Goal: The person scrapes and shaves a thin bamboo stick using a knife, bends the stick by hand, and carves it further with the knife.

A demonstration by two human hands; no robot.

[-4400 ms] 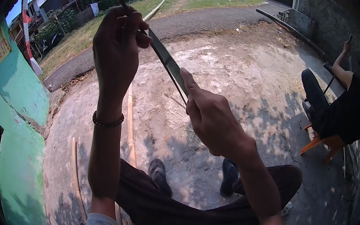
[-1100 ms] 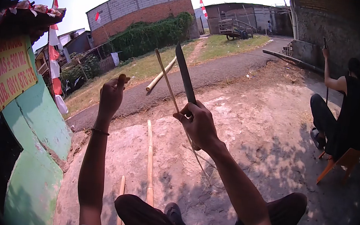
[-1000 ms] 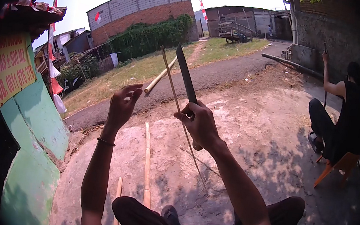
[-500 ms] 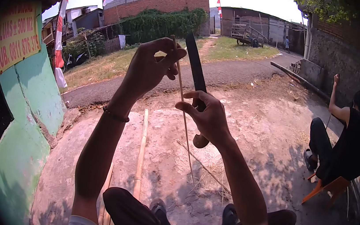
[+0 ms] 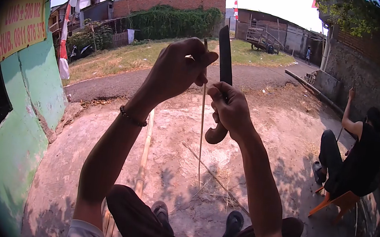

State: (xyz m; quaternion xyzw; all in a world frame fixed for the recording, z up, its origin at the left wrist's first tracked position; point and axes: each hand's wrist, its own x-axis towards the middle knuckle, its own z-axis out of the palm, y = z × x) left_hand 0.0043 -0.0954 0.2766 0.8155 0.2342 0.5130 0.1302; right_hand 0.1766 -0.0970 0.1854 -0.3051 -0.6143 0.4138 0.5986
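In the left hand (image 5: 178, 65), the stick (image 5: 202, 129) is part-hidden.

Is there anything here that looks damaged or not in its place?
Yes, the green wall on the left looks damaged: a jagged crack slants down it, widening into a rough brown patch that interrupts the paint.

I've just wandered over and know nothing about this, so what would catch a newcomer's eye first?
Probably the long dark knife, blade up in the right hand at mid-view. Just beside it, the left hand holds a thin stick that hangs down. Next, perhaps, the bright yellow sign at far left, and a person seated on an orange chair at right.
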